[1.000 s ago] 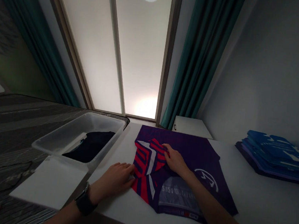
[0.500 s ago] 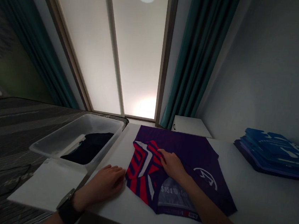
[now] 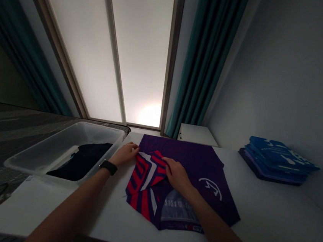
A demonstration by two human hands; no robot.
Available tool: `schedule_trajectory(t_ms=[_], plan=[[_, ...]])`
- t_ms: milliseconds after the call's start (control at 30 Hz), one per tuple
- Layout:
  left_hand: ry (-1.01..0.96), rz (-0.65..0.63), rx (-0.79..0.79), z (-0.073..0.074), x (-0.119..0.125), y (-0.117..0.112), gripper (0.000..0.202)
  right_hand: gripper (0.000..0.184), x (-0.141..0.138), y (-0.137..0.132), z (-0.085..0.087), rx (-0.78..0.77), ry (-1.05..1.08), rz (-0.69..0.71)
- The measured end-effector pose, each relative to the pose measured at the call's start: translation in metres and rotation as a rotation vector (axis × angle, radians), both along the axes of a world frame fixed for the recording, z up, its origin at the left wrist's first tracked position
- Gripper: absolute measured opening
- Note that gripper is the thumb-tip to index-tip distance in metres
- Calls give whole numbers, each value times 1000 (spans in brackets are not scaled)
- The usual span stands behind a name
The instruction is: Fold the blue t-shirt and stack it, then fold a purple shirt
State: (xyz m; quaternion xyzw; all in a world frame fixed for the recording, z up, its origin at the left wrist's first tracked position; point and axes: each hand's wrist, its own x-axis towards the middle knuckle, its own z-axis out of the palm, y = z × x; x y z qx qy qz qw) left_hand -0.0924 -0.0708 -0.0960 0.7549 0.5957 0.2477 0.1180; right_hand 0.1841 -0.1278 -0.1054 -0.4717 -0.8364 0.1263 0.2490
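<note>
A purple sports shirt [image 3: 185,154] lies on the white table in front of me, one side folded inward so that its red, white and purple striped sleeve [image 3: 148,173] shows on top. A white logo and a grey inner collar panel with printing are visible on it. My left hand [image 3: 126,154], with a dark watch at the wrist, is at the shirt's far left edge, its fingers bent and closed on the cloth. My right hand [image 3: 176,174] rests on the folded sleeve with fingers stretched out and fingertips touching the fabric.
A translucent plastic bin [image 3: 70,134] with dark clothing [image 3: 84,163] inside stands to the left. On the right lies a stack of folded blue and purple shirts [image 3: 278,160]. A white cabinet [image 3: 196,134] is behind the table, near a teal curtain [image 3: 208,64].
My left hand has moved up and forward from beside the lower sleeve to the shirt's far left edge. My right hand stays on the sleeve. The view has shifted slightly right.
</note>
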Motion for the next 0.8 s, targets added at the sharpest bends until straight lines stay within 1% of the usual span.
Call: schedule_trajectory(t_ms=[100, 200, 267, 367, 500, 633, 733, 800], plan=[[-113, -81, -20, -6, 0, -1, 39, 41, 2, 0, 2, -54, -61, -34], [-194, -113, -57, -8, 1, -8, 36, 43, 4, 0, 1, -108, -150, -42], [-226, -131, -100, -8, 1, -10, 33, 44, 5, 0, -2, -99, -172, -32], [-252, -118, -125, -9, 0, -10, 33, 43, 5, 0, -5, -61, -132, -20], [-251, -97, -114, -16, -3, -6, 35, 39, 9, 7, -4, -22, -8, -85], [-244, -90, -64, -22, -3, -3, 34, 36, 30, 23, 0, -54, 91, -189], [-225, -74, -38, -22, -1, -3, 33, 33, 53, 35, 3, -61, 174, -300], [-209, -65, -34, -21, 0, -2, 32, 31, 66, 39, 5, -77, 165, -359]])
